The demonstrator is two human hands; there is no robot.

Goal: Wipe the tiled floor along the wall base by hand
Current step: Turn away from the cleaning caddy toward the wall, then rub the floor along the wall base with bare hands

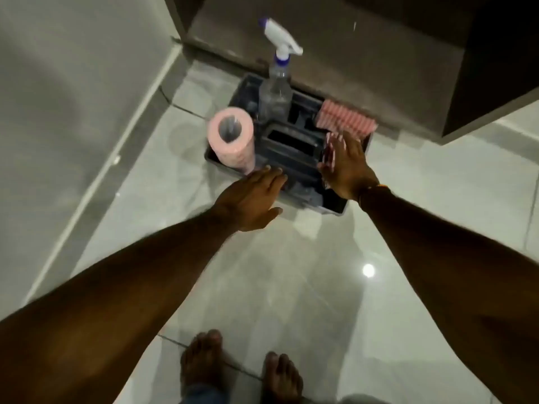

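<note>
A dark cleaning caddy (pixel 337 207) stands on the glossy tiled floor (pixel 291 287) near a wall base. In it stand a pink roll of cloth wipes (pixel 232 141) at the left and a clear spray bottle (pixel 275 94) with a white trigger. A pink striped cloth (pixel 345 119) hangs over the caddy's far right rim. My left hand (pixel 252 199) hovers open over the caddy's near left side. My right hand (pixel 347 167) is open with fingers spread, over the right side, its fingertips at the striped cloth. Neither hand holds anything.
A grey wall with a pale skirting strip (pixel 96 182) runs along the left. A dark brown cabinet (pixel 481 68) overhangs the floor at the back and right. My bare feet (pixel 242 371) stand on the tiles at the bottom.
</note>
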